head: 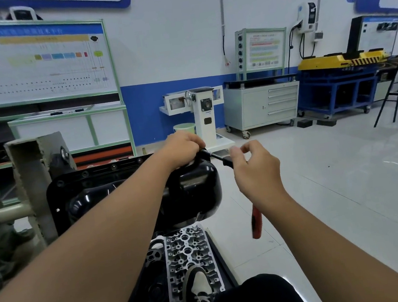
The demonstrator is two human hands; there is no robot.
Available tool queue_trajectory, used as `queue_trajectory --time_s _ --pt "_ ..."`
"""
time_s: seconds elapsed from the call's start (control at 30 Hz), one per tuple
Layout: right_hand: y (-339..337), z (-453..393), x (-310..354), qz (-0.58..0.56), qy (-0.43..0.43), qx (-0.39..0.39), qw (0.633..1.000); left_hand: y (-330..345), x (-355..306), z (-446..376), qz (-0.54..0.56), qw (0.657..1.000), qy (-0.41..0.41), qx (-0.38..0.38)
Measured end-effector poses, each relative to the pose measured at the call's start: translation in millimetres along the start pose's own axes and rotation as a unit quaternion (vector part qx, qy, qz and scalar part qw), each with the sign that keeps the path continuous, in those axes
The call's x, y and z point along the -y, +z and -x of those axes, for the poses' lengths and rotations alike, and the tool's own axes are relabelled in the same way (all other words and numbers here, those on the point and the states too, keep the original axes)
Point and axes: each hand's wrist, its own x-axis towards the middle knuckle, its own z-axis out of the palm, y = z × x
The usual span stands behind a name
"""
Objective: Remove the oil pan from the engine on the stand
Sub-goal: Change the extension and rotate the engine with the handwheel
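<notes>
A glossy black oil pan (pixel 112 196) faces up on the engine held by the grey stand (pixel 35 179). Bolts line its far flange. My left hand (pixel 182 148) reaches across the pan and grips the front end of a black extension bar (pixel 212 155) at the pan's far right corner. My right hand (pixel 254 168) holds a ratchet whose head meets the bar; its red handle (pixel 256 222) hangs down below my wrist. My index finger and thumb are raised and loosely curled. The socket and the bolt under my left hand are hidden.
A bare cylinder head (pixel 189 254) and other engine parts lie on the stand's low tray, beside my shoe (pixel 200 294). A white pedestal machine (pixel 204 114), a grey drawer cabinet (pixel 263 106) and a blue cart (pixel 337 87) stand across the grey floor.
</notes>
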Motion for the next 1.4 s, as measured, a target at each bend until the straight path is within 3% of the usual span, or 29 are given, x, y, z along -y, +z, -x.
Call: queue_trajectory --time_s 0.13,0.33,0.47,0.7,0.9,1.13,1.3,1.4 --pt "-3 1 -2 0.009 -0.009 -0.006 1.0 0 0 0 -0.021 1.0 -0.007 -0.009" --pt "-3 9 -2 0.113 -0.159 -0.02 0.981 -1 -1 1 -0.014 1.0 -0.011 0.016" --pt "-2 7 -5 0.053 -0.053 0.012 0.997 0 0 -2 -0.02 0.999 -0.007 0.039" --pt "-1 13 -7 0.141 -0.101 -0.049 0.984 1 0 -4 -0.048 0.997 0.009 0.055" --pt "2 13 -8 0.029 -0.026 0.013 0.999 1 -1 -4 -0.05 0.997 0.012 0.057" --pt "-1 11 -2 0.092 -0.072 -0.01 0.993 1 -2 -2 -0.06 0.997 0.006 0.056" --pt "-8 -4 15 -0.063 0.08 0.023 0.995 1 0 -5 -0.069 0.996 -0.003 0.055" --pt "-2 -7 20 -0.069 0.087 -0.024 0.994 2 0 -5 -0.081 0.995 0.003 0.056"
